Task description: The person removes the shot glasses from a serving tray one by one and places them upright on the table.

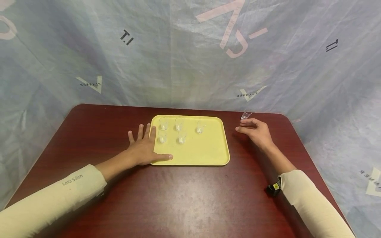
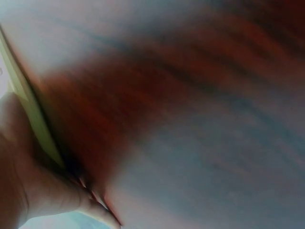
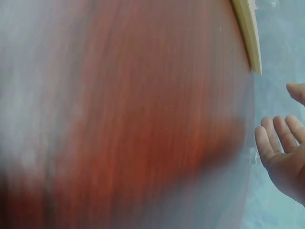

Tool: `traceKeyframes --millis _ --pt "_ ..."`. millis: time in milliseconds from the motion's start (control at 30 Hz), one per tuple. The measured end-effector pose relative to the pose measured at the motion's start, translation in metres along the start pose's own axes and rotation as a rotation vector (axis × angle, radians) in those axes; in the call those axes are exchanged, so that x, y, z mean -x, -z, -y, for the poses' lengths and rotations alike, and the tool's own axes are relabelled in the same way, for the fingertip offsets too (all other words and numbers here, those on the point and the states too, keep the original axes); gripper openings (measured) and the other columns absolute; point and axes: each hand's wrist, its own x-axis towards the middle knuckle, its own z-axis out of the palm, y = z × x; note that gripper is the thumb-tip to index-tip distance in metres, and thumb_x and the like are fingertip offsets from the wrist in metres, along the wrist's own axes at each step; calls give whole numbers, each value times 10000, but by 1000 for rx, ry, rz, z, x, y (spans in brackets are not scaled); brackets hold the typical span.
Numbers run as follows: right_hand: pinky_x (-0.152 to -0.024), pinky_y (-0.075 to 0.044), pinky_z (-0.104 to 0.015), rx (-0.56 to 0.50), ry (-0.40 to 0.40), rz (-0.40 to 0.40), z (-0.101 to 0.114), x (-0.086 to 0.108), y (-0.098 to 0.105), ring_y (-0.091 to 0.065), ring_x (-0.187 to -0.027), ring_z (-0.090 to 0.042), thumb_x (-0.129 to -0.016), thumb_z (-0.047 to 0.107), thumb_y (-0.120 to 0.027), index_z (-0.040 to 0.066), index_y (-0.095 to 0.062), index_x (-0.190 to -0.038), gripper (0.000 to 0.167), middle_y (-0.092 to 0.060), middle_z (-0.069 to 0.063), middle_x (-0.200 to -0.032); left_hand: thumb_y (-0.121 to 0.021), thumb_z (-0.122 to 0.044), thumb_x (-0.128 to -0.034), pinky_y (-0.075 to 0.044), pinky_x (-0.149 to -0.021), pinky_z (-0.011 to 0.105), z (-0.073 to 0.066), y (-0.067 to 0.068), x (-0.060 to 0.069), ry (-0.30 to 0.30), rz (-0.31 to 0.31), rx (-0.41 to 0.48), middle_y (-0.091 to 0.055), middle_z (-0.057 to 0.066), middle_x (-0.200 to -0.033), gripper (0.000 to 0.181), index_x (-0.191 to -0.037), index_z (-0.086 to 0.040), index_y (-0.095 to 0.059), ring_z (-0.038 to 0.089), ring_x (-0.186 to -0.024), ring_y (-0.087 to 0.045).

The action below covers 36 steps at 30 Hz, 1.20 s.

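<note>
- Hands well apart, tray between them.
- Left hand [image 1: 144, 147]: flat, fingers fanned, gripping nothing. Lies across the left rim of the yellow rectangular tray with rounded corners [image 1: 205, 153]; thumb over its near-left corner.
- Right hand [image 1: 256, 130]: right of the tray, fingers loosely bent, thumb apart from them, nothing held. Fingertips just beside a small clear drinking glass [image 1: 246, 114] near the table's far edge. Contact with it: can't tell from here.
- On the tray, five more small clear glasses, all upright. Far row: one at the left [image 1: 164, 123], one next to it [image 1: 178, 124], then a gap and a third [image 1: 200, 127]. Near row: one at the left [image 1: 162, 137], one to its right [image 1: 182, 137].
- Black device with a yellow patch [image 1: 274, 187] at the right wrist.
- Cream sleeves on both arms; the left sleeve [image 1: 65, 191] has dark lettering.
- Under it all, a glossy red-brown table with rounded far corners [image 1: 190, 201].
- Behind, a grey fabric drape [image 1: 178, 72] printed with pale and dark letters, "PLANNER" reading mirrored.
</note>
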Motion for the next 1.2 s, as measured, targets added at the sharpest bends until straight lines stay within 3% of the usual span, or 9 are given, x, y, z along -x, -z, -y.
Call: traceKeyframes --millis 633,900,1200 --pt "-916 -584 -124 -123 70 42 23 1 -40 -766 -1004 49 -966 176 -905 -55 -734 -1388 510 -795 -259 -1335 -590 -1089 -766 202 -1263 864 3 -3 -4 4 6 0 170 236 -1882 1620 -1804 -45 86 492 -1734 239" --pt "-858 -596 -152 -127 80 78 35 4 -50 -771 -997 19 -968 192 -910 -16 -755 -1375 483 -788 -255 -1341 -581 -1089 -771 193 -1270 862 2 -2 -1 10 4 -4 158 245 -1883 1614 -1805 -43 82 491 -1737 233" --pt "-888 -617 -172 -182 106 118 51 11 -64 -782 -996 -12 -952 135 -915 -40 -767 -1327 439 -805 -249 -1304 -580 -1096 -761 203 -1270 857 1 -2 0 3 -9 19 142 244 -1886 1621 -1808 -35 58 502 -1739 219"
